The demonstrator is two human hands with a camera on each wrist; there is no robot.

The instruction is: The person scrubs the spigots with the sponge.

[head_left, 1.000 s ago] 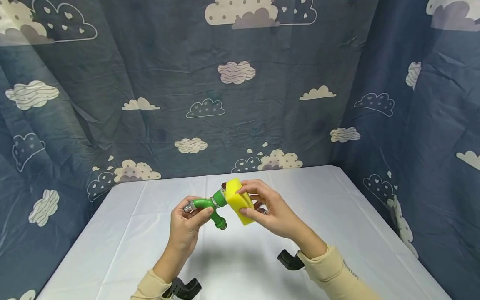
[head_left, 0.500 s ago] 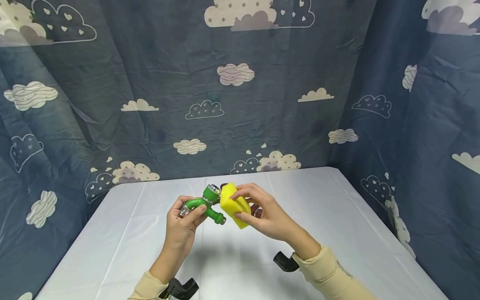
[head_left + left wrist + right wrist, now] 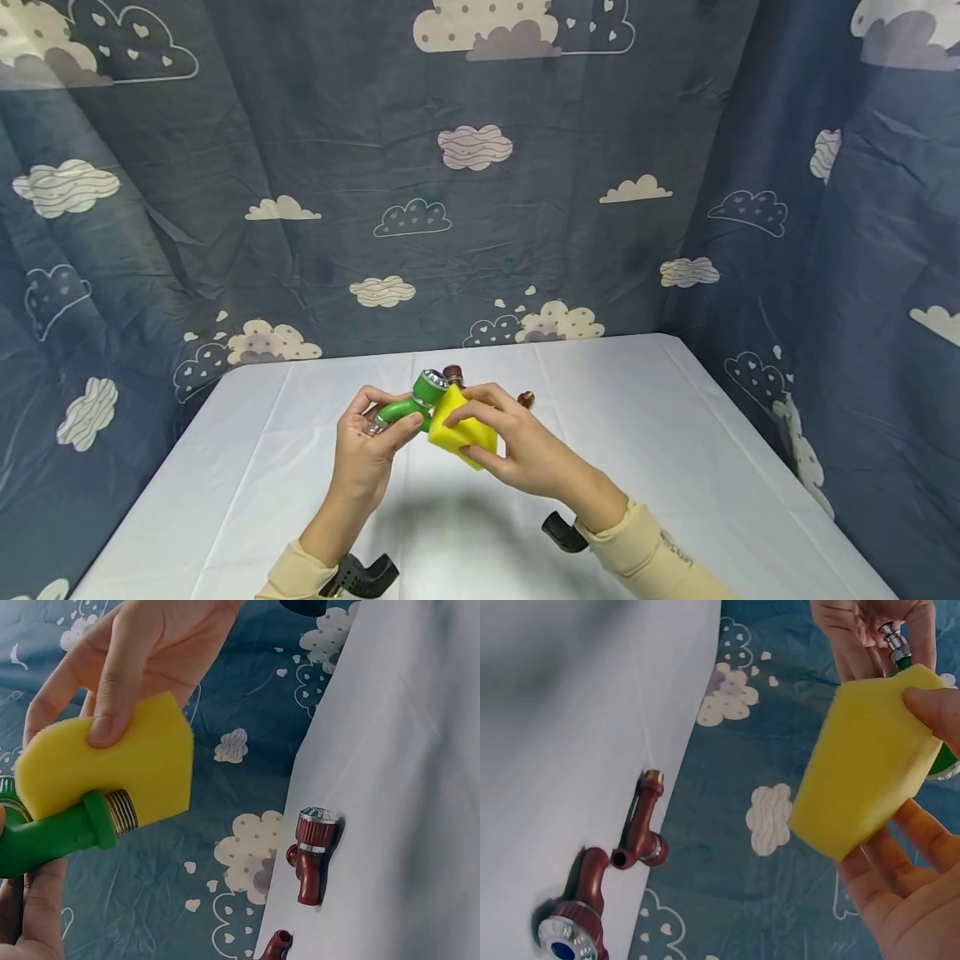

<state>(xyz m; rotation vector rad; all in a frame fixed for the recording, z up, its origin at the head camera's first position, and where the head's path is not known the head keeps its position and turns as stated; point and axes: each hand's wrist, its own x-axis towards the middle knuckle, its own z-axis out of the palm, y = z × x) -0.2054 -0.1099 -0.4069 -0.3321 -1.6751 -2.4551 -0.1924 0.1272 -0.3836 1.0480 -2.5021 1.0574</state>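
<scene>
My left hand grips a green tap by its silver-tipped end, above the middle of the table. Its round head, with a silver cap, points up. Opposite, my right hand pinches a yellow sponge between thumb and fingers. In the left wrist view, the sponge lies against the tap's green body, next to a threaded metal outlet. The right wrist view shows the sponge covering most of the tap.
Two brown-red taps lie on the white table behind my hands, one tap with a silver-capped head and another tap with a brass-coloured end. A dark cloud-patterned cloth hangs around the table's back and sides.
The green tap has turned, bringing its silver-capped head up into sight. My right hand has moved left and down with the sponge, which now hides the tap's lower branch in the head view.
</scene>
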